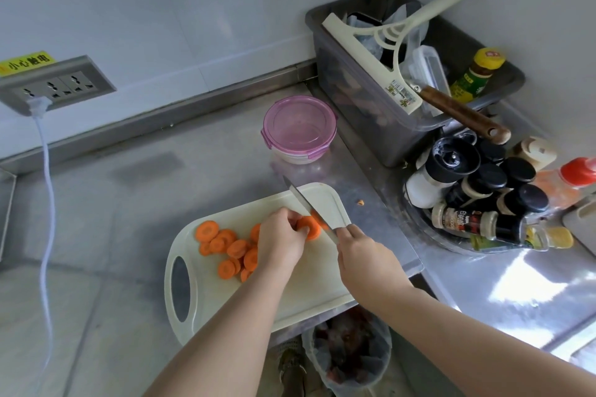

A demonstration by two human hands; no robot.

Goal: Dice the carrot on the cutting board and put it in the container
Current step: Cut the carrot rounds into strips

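Counter: left hand half-hides carrot, right hand hides handle of knife.

Glossy steel counter, plastic board

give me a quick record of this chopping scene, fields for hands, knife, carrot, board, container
left hand: left hand holds the carrot piece down on the cutting board
right hand: right hand grips the knife, with the blade against the carrot piece
slices: pile of round slices on the left part of the board
container: container is round with a pink lid on, and stands on the counter beyond the board
stray: small carrot bit on the counter, right of the board
progress: rounds only, no dice visible yet
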